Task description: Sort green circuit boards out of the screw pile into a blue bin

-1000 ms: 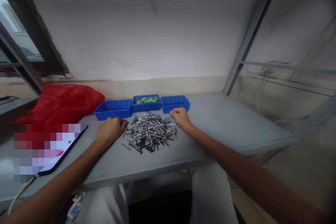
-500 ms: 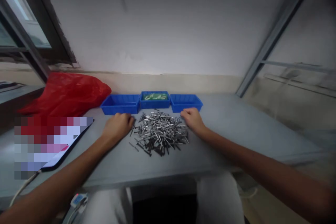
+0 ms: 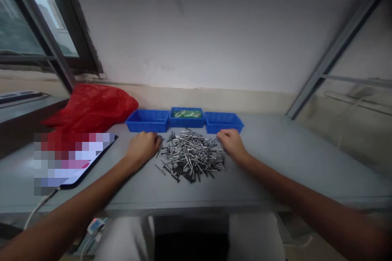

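A loose pile of silver and dark nails or screws [image 3: 192,153] lies on the grey table [image 3: 190,202] between my hands. My left hand [image 3: 143,147] rests on the tabletop at the pile's left edge, fingers curled into a fist with nothing visible in it. On the right side, my right hand [image 3: 232,143] is closed too, resting beside the pile and in front of the right blue bin [image 3: 224,122]. Behind the pile stand the left blue bin [image 3: 147,121] and the middle blue bin [image 3: 186,122], which holds a green and white packet [image 3: 187,113].
A red plastic bag [image 3: 98,104] lies at the back left. In front of it is a tablet-like device [image 3: 92,159], partly pixelated, with a cable [image 3: 39,204]. A wall rises behind the bins, and metal frame posts [image 3: 330,61] stand at both sides.
The camera view has shifted slightly, so the scene sits a little further right. Both hands stay closed beside the pile, with no clear movement over the table.
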{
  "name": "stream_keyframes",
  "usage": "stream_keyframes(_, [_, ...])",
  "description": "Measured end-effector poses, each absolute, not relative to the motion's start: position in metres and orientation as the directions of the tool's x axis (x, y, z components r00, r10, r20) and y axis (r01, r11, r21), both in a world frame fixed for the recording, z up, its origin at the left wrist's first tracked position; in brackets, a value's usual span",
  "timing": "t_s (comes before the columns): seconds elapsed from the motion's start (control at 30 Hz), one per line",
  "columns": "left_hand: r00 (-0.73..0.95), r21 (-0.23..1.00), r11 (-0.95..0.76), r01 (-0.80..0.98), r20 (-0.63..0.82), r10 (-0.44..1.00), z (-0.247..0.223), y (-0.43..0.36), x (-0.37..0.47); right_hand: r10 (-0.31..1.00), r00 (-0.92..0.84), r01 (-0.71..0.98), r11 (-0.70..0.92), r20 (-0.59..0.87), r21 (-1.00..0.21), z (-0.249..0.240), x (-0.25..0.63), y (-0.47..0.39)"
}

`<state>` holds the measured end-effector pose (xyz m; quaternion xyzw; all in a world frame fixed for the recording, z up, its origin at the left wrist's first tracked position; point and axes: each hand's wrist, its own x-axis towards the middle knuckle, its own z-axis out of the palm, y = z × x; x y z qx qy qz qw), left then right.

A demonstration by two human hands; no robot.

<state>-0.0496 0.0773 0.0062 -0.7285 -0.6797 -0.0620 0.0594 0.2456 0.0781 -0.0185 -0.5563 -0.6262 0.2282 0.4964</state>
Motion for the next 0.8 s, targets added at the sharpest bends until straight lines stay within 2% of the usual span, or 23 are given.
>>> stream_keyframes(0.8, [0.043, 0.084, -0.065, 0.994, 0.248, 0.968, 0.0043, 0.0789, -0.0531, 0.926, 0.093, 0.432, 0.293, 0.366, -0.853, -0.0208, 0.2436, 0.0791])
